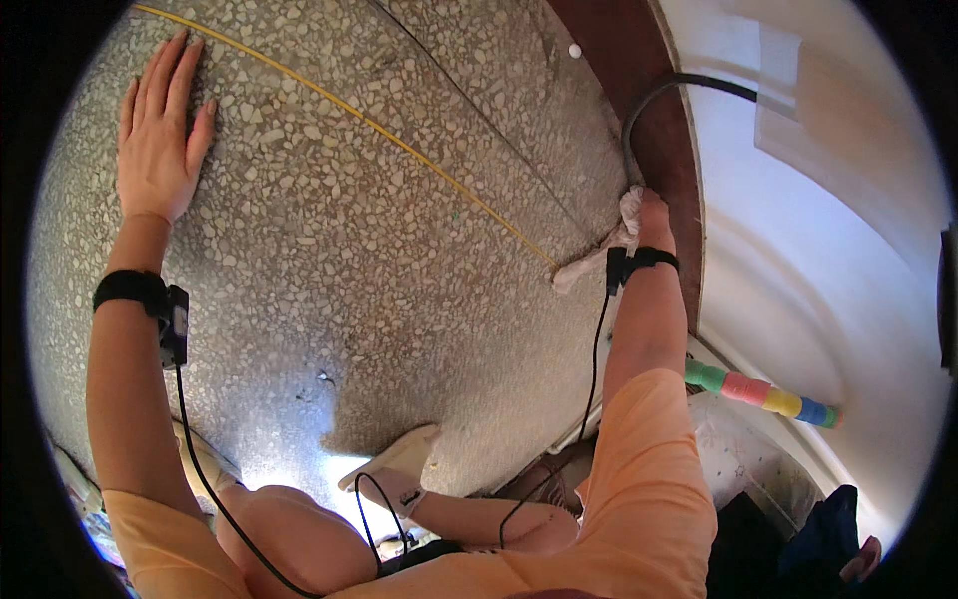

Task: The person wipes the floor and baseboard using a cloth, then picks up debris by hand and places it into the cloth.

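My left hand (160, 150) lies palm down on the speckled stone floor (329, 210) at the upper left, fingers stretched and thumb apart, holding nothing. My right hand (654, 215) is closed on a pale, crumpled cloth (577, 274) low by the dark red baseboard (671, 130). Its fingers are mostly hidden. Part of the cloth bunches beside the hand, and the rest trails over the floor. A black cable (633, 122) curves down from the white surface to just above this hand. A thin yellow line (369, 122), cord or strip, runs across the floor to the cloth.
A thin dark line (479, 115) also crosses the floor. One small white ball-like thing (575, 51) lies near the baseboard. On the right stand a white curved surface (798, 250) and a multicoloured segmented tube (746, 387). Black wires (190, 439) hang from both wrist straps.
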`<move>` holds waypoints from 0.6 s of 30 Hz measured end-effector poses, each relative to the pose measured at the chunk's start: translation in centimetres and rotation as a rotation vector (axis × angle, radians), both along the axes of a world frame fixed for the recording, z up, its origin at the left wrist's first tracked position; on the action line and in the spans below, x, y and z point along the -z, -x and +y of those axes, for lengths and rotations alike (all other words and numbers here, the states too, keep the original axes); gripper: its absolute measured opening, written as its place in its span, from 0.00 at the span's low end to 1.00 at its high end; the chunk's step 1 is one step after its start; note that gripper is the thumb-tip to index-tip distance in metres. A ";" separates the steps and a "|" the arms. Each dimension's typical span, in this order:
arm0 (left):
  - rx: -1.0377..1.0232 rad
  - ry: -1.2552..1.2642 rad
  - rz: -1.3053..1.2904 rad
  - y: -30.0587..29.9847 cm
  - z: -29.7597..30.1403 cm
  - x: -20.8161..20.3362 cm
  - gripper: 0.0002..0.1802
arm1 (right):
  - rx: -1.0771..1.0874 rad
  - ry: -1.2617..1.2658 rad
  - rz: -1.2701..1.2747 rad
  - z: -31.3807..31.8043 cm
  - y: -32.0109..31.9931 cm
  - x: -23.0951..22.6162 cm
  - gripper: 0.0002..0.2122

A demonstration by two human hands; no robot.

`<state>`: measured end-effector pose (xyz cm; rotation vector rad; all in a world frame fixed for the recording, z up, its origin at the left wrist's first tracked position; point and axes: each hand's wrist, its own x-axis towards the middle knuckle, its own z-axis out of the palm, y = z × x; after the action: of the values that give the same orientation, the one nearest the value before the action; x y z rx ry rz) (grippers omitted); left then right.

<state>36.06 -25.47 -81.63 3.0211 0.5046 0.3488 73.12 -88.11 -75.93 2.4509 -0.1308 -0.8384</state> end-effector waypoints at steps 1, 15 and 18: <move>0.015 -0.034 0.019 0.8 1.1 -0.7 0.28 | -0.244 0.292 0.287 3.4 1.8 1.3 0.22; -0.018 0.030 0.054 0.1 0.3 -1.3 0.30 | 0.450 -1.730 -0.775 16.3 19.7 -8.5 0.20; -0.026 0.036 0.073 0.4 0.9 -1.8 0.30 | -0.308 -1.360 -0.712 21.4 19.8 -8.9 0.20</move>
<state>35.69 -24.53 -79.86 3.0037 0.5493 0.2283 53.29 -66.68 -67.07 3.7336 0.7969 0.3209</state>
